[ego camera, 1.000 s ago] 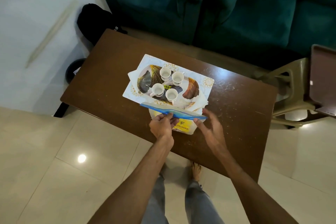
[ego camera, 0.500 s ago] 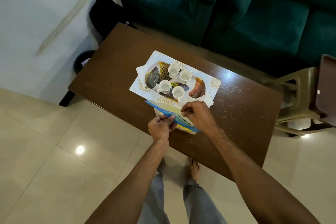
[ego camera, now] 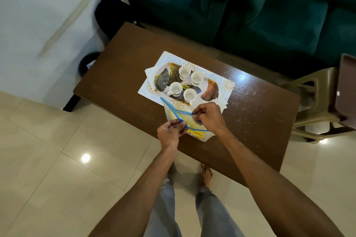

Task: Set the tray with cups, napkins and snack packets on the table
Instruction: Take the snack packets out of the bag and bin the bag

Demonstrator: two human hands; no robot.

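Note:
A white tray [ego camera: 227, 85] with gold, dark and copper leaf prints lies in the middle of the brown table [ego camera: 119, 75]. Several small white cups [ego camera: 185, 72] stand upright on it. White napkins [ego camera: 149, 72] stick out from under the tray's left corner. At the near table edge, a blue-rimmed yellow snack packet [ego camera: 198, 133] is pinched by both hands. My left hand [ego camera: 169, 132] grips its near rim. My right hand [ego camera: 209, 116] grips the far rim, just in front of the tray. The two rims are pulled apart.
A dark green sofa [ego camera: 250, 5] runs along the far side of the table. A beige plastic chair [ego camera: 312, 102] and a brown side table [ego camera: 346, 86] stand at the right. A black bag [ego camera: 109, 13] sits at the table's far left corner. My bare feet [ego camera: 207, 176] are on the tiled floor below.
My right hand came in from the packet's right end and took hold of its far rim. Both hands have since pulled the rims apart, so the mouth now gapes.

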